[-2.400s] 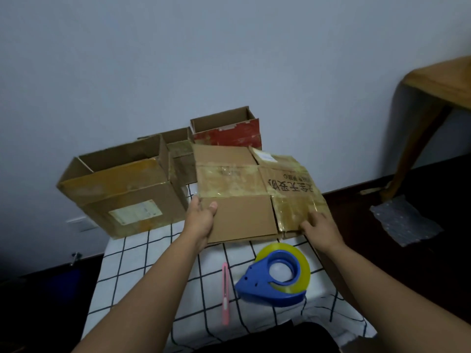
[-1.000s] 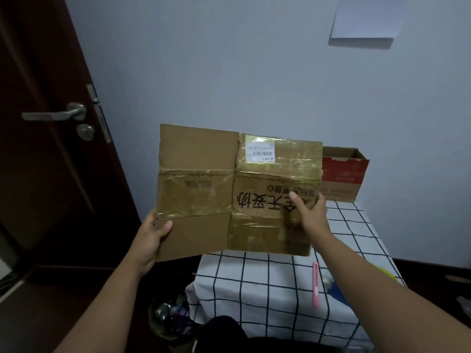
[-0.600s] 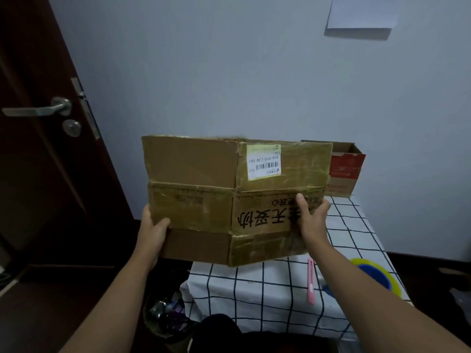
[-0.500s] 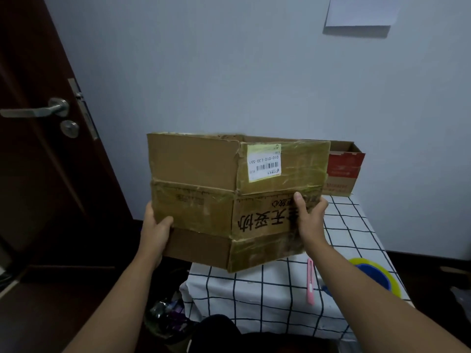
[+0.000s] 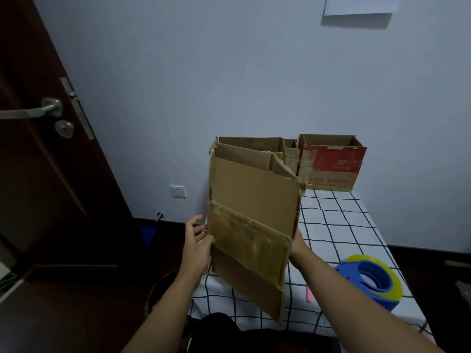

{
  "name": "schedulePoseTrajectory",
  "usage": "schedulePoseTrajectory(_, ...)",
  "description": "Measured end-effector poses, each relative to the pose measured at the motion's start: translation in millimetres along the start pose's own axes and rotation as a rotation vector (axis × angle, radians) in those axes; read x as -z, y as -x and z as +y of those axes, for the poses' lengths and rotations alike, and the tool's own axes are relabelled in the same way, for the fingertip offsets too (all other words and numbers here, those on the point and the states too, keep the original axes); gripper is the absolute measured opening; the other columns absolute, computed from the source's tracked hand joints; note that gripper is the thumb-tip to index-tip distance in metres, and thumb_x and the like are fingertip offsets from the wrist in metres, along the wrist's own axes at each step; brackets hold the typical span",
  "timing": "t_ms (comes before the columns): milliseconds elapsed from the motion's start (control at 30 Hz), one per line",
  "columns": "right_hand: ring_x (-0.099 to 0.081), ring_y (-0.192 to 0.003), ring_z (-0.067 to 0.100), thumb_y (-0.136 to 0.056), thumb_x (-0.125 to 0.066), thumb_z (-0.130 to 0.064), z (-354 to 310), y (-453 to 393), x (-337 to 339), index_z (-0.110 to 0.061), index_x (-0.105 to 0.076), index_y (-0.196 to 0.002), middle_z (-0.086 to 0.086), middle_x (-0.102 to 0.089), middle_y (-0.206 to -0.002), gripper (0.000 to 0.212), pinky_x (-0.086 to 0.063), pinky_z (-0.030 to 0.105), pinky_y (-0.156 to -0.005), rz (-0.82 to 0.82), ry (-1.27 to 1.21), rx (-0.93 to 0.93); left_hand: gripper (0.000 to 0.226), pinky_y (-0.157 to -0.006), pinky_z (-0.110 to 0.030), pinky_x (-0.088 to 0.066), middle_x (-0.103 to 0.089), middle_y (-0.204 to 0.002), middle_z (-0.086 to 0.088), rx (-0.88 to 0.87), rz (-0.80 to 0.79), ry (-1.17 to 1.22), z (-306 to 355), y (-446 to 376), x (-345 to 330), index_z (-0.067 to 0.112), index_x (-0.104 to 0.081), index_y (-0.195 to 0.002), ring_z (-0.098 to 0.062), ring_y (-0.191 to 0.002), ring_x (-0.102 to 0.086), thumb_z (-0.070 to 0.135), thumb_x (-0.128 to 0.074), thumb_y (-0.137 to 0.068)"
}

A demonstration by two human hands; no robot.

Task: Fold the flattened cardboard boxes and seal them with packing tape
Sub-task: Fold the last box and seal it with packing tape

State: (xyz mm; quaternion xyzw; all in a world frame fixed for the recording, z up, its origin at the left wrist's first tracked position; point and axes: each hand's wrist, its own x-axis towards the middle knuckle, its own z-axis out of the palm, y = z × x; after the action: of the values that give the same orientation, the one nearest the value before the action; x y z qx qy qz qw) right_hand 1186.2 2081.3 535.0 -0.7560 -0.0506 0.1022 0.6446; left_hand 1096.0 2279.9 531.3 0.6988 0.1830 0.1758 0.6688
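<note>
Cardboard box point(image 5: 251, 225): brown, creased, a glossy tape band across it; you hold it tilted above the surface's 9 o'clock edge.
Hands: your left hand point(image 5: 197, 247) grips its left edge; your right hand point(image 5: 297, 240) sits behind the right edge, grip hidden.
Surface point(image 5: 339, 225): white cloth, black grid.
Tape dispenser point(image 5: 369, 282): blue, yellow roll, at 4 o'clock.
Room: pale wall, dark door point(image 5: 38, 149) at 9 o'clock.

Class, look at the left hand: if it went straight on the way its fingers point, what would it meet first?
The left hand points right, toward the cardboard box it already holds by its left edge, so it would meet the box's side panel at once.
</note>
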Motion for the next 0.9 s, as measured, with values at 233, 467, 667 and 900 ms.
schedulePoseTrajectory(233,-0.054,-0.098,0.012,-0.102,-0.043,-0.046,9,5,9,-0.034,-0.055,-0.103,-0.013,-0.057,-0.101,0.017,-0.044,0.033,-0.090,-0.018,-0.124,-0.086,0.053,-0.089,-0.035,-0.049,-0.058,-0.131,-0.006,0.020,-0.006,0.169,-9,-1,3,0.024,-0.045,-0.143,-0.023,-0.118,-0.058,0.037,-0.047,-0.092)
schedulePoseTrajectory(467,-0.044,-0.081,0.000,-0.096,-0.031,-0.060,-32,8,2,-0.039,-0.043,-0.093,-0.016,-0.045,-0.089,0.025,-0.038,0.019,-0.075,-0.115,-0.241,-0.151,0.088,-0.094,-0.030,-0.048,-0.059,-0.132,0.004,-0.079,-0.028,0.151,13,11,-6,0.026,-0.043,-0.143,-0.007,-0.117,-0.058,0.084,-0.042,-0.077)
schedulePoseTrajectory(667,-0.028,-0.145,0.013,-0.102,-0.038,-0.056,-51,-12,7,-0.037,-0.025,-0.153,-0.010,-0.028,-0.159,0.056,-0.022,0.044,-0.121,-0.038,-0.114,0.131,0.066,-0.097,-0.032,-0.048,-0.057,-0.133,0.005,-0.116,-0.017,0.144,17,11,-14,0.031,-0.035,-0.145,-0.010,-0.118,-0.057,0.060,-0.044,-0.087)
schedulePoseTrajectory(900,-0.044,-0.125,0.008,-0.106,-0.031,-0.046,-31,-19,18,-0.024,-0.047,-0.140,-0.011,-0.048,-0.135,0.044,-0.032,0.029,-0.106,0.225,-0.026,0.173,0.063,-0.098,-0.033,-0.048,-0.058,-0.125,0.010,-0.122,0.022,0.111,7,17,-16,0.029,-0.040,-0.137,-0.009,-0.115,-0.057,0.054,-0.054,-0.081)
